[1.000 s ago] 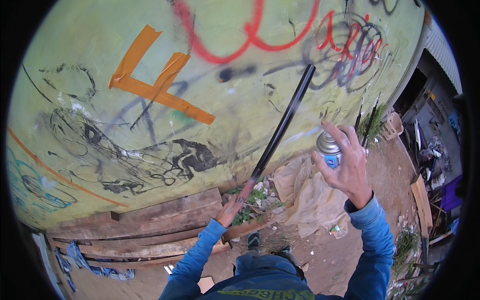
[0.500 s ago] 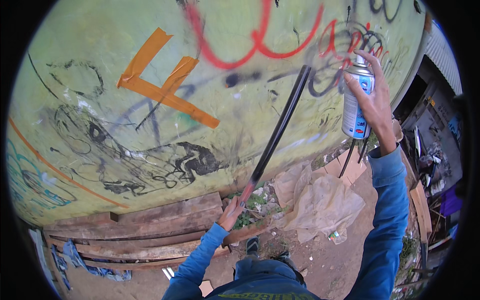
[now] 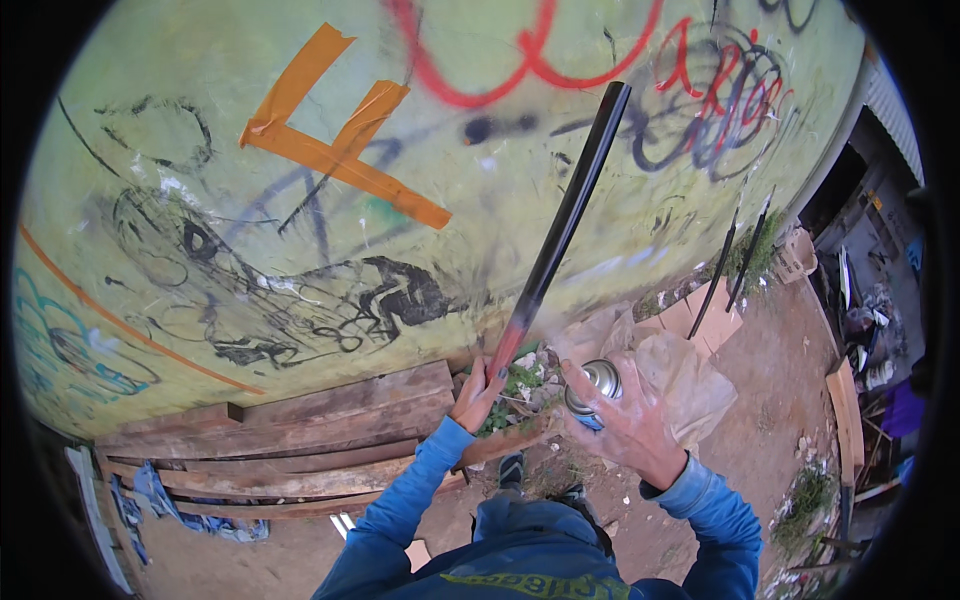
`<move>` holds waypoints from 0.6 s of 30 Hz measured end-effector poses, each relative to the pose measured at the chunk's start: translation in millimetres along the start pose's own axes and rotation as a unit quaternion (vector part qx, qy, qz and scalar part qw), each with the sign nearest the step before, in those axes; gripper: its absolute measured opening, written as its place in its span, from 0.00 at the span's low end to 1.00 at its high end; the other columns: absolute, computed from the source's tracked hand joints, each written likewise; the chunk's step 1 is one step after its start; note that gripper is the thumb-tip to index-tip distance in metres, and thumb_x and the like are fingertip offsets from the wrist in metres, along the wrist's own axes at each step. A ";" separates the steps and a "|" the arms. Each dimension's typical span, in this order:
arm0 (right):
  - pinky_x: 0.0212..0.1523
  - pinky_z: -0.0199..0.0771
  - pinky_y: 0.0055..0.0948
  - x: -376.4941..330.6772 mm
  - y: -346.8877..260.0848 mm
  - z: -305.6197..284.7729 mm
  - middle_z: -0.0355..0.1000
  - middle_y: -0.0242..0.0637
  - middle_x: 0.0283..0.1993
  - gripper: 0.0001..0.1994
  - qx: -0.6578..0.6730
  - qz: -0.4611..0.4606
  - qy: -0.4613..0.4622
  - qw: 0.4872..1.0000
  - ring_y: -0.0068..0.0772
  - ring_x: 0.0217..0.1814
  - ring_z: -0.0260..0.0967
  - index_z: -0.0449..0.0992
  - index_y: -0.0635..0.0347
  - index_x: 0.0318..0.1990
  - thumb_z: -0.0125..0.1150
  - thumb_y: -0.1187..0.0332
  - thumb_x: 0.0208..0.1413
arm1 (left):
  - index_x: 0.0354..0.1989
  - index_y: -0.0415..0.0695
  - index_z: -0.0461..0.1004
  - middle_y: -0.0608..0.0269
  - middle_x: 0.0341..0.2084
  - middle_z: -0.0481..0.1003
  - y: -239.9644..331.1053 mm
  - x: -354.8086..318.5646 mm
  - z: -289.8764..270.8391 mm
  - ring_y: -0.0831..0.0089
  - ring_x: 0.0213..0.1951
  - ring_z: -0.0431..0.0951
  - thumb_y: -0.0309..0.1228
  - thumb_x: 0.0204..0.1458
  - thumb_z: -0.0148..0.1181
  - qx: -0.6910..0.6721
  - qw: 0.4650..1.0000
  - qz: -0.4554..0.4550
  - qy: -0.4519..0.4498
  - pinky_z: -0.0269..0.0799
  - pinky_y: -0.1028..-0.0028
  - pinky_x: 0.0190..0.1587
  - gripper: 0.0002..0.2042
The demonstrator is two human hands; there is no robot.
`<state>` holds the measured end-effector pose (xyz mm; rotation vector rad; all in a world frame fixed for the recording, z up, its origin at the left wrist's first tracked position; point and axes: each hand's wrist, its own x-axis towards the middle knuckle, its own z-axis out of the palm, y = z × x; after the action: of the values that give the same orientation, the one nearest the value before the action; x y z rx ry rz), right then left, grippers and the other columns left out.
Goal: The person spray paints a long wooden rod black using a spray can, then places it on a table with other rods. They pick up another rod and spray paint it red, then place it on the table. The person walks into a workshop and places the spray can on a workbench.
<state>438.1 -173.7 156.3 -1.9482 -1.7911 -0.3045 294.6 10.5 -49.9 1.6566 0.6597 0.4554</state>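
My left hand (image 3: 479, 397) is closed round the lower end of a long tube (image 3: 567, 225). The tube slants up and to the right in front of the wall; most of it is glossy black, with a pinkish-red stretch just above my fingers. In my right hand (image 3: 640, 420) is a spray paint can (image 3: 597, 392), its silver domed top facing up. My index finger lies over the nozzle, which it hides. The can is close to the tube's red part but apart from it, and a faint haze hangs between them.
A green painted wall (image 3: 330, 220) with scrawls and orange tape (image 3: 345, 165) stands ahead. Wooden planks (image 3: 300, 425) lie along its foot at left. Crumpled plastic sheeting (image 3: 690, 385), flattened cardboard (image 3: 715, 320) and two thin black rods (image 3: 718, 265) are at right.
My right hand has come down and left with the spray can, from beside the tube's top to near its red lower end. The tube appears slightly higher and nearer in view.
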 end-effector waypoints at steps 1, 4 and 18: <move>0.32 0.77 0.38 -9.4 -0.1 1.1 0.66 0.47 0.44 0.31 0.025 0.033 0.017 0.999 0.48 0.40 0.72 0.70 0.41 0.58 0.70 0.61 0.42 | 0.45 0.39 0.60 0.62 0.33 0.62 1.6 0.1 1.9 0.72 0.38 0.62 0.43 0.61 0.49 0.006 1.000 -0.011 0.008 0.62 0.71 0.43 0.18; 0.37 0.78 0.42 -33.8 26.2 -13.6 0.68 0.47 0.47 0.34 0.157 0.145 0.199 0.956 0.44 0.42 0.74 0.67 0.55 0.60 0.70 0.56 0.43 | 0.43 0.38 0.61 0.47 0.32 0.73 4.7 -1.4 6.1 0.57 0.33 0.74 0.40 0.61 0.51 0.043 0.992 0.096 0.077 0.65 0.61 0.36 0.16; 0.29 0.81 0.34 -64.0 45.8 -62.6 0.68 0.44 0.41 0.49 0.604 0.302 0.386 0.629 0.36 0.33 0.74 0.42 0.51 0.71 0.58 0.38 0.48 | 0.39 0.40 0.64 0.59 0.21 0.72 -5.6 -2.2 -12.9 0.72 0.19 0.73 0.27 0.55 0.57 -0.051 0.998 0.031 0.027 0.68 0.71 0.24 0.09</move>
<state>484.7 -261.4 171.7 -0.9613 -0.3606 0.2553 283.9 19.4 -52.8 1.5756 0.6158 0.5701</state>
